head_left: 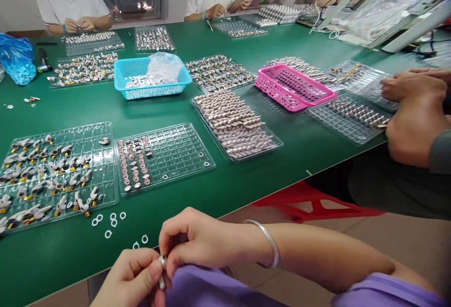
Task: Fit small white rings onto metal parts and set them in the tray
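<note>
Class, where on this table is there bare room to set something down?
Bare table shows between the blue basket and disc tray, and between that tray and the right hand. Crowded: around the pink basket, amid trays.

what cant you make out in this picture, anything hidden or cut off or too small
All in the head view:
Small pale part: largely covered by the fingers of the left hand and right hand.
Near-left tray: cut off by the left edge.
Blue plastic bag: also cut off by the left edge.
Parts on the far tray: too small for detail.
</note>
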A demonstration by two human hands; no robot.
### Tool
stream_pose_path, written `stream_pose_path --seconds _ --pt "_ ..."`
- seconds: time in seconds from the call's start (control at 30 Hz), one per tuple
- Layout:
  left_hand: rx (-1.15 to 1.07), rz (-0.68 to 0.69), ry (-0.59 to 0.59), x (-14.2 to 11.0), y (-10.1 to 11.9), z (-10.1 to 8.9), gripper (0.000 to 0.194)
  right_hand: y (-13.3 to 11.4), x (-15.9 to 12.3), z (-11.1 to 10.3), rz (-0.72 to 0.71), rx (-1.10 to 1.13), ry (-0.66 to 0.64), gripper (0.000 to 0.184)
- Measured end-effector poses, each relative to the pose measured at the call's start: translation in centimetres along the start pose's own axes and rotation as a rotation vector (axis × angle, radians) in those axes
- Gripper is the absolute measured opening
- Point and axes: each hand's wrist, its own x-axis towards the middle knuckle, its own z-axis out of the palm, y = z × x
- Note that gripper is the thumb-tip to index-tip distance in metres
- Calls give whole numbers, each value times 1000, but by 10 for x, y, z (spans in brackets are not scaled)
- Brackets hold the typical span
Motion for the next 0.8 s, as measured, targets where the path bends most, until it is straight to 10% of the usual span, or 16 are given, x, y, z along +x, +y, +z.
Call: stream_pose_path --seconds 0.3,0.8 --pt "30 105 63 -1 -2 -1 48 24 -4 12 -461 -148 268 11" --pt "426 182 10 -4 -3 -8 55 25 -12 20 -587 -223 232 18"
